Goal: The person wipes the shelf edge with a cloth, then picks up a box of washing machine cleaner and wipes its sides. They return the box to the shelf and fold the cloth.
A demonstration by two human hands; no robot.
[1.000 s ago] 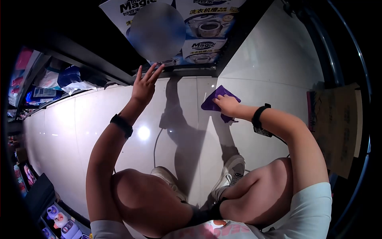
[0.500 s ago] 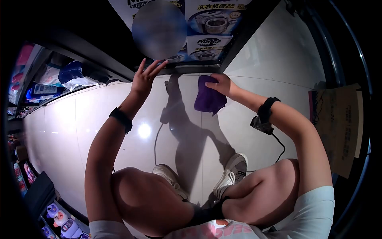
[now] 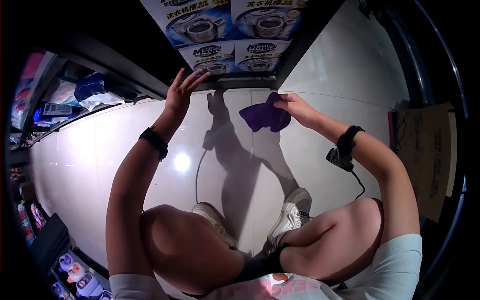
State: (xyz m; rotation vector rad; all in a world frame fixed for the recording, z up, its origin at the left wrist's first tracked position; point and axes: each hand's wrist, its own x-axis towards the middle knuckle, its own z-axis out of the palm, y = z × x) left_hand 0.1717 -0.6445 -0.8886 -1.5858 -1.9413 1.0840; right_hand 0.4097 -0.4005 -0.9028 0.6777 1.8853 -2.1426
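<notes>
A purple cloth (image 3: pixel 265 116) hangs from my right hand (image 3: pixel 296 107), pinched between thumb and fingers above the tiled floor. My left hand (image 3: pixel 182 92) is at the front edge of the dark shelf (image 3: pixel 240 83), its fingers spread and holding nothing. Just beyond those fingertips stand the washing-machine cleaner boxes (image 3: pixel 215 52), blue and white with printed drum pictures. Each forearm wears a black strap, and the right one carries a small device (image 3: pixel 340 159) with a cable.
On the left, another shelf holds packaged goods (image 3: pixel 97 92). Purple and white bottles (image 3: pixel 82 277) stand at the lower left. A cardboard box (image 3: pixel 425 160) is at the right. My white shoes (image 3: pixel 292 215) are on the glossy floor (image 3: pixel 135 135) below me.
My right hand has shifted slightly right, and the cloth has swung into a wider, spread shape. A blurred round patch over the boxes is gone. My left hand stays nearly in place.
</notes>
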